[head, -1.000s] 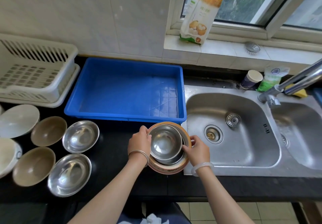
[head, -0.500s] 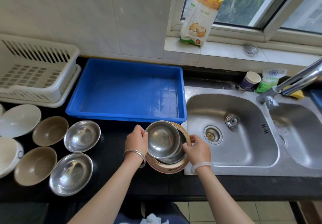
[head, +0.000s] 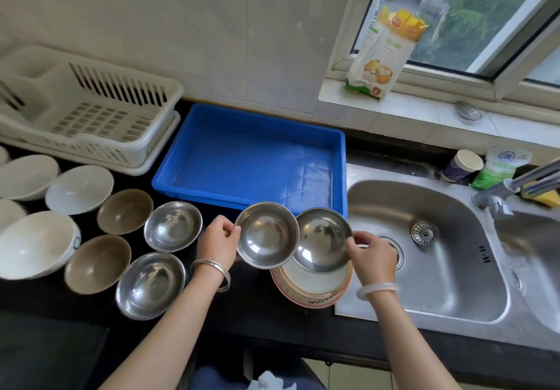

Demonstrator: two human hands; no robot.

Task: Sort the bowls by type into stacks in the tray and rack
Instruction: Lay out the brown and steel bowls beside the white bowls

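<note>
My left hand (head: 218, 241) grips the rim of a steel bowl (head: 266, 235), held above the counter. My right hand (head: 373, 255) grips a second steel bowl (head: 323, 240), tilted over an orange-rimmed bowl (head: 312, 287) that sits on the counter by the sink edge. Two more steel bowls (head: 172, 226) (head: 150, 285), two brown bowls (head: 125, 211) (head: 97, 263) and several white bowls (head: 79, 189) (head: 35, 244) stand on the black counter at left. The blue tray (head: 248, 159) and the white rack (head: 91, 116) hold nothing.
A steel double sink (head: 430, 247) with a tap (head: 515, 183) lies to the right. A paper cup (head: 462, 166), a green packet (head: 500, 168) and a flour bag (head: 385, 56) on the windowsill stand behind it.
The two nested steel bowls have been lifted out of the orange-rimmed bowl and pulled apart, one in each hand. The view has shifted and shows more bowls at left.
</note>
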